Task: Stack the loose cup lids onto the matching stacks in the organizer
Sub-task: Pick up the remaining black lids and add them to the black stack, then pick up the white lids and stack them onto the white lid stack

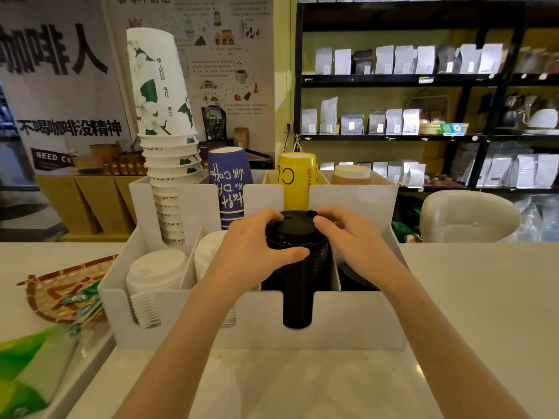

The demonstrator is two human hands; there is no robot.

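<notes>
A white organizer (260, 322) stands on the counter with lid slots in front and cup slots behind. A tall stack of black lids (298, 267) fills the third front slot. My left hand (257, 249) wraps the stack's top from the left, thumb across its front. My right hand (351, 237) rests its fingertips on the top lid's right rim. Two stacks of white lids sit to the left: one (154, 276) in the first slot, one (208, 252) partly behind my left wrist. More black lids (354, 276) lie low in the rightmost slot, mostly hidden by my right hand.
Behind the lids stand stacked cups: white floral (163, 131), blue (231, 182), yellow (298, 179), and a tan stack (351, 173). A woven tray with packets (60, 291) lies left of the organizer. Green packaging (27, 367) sits at the lower left. Shelves of bags fill the background.
</notes>
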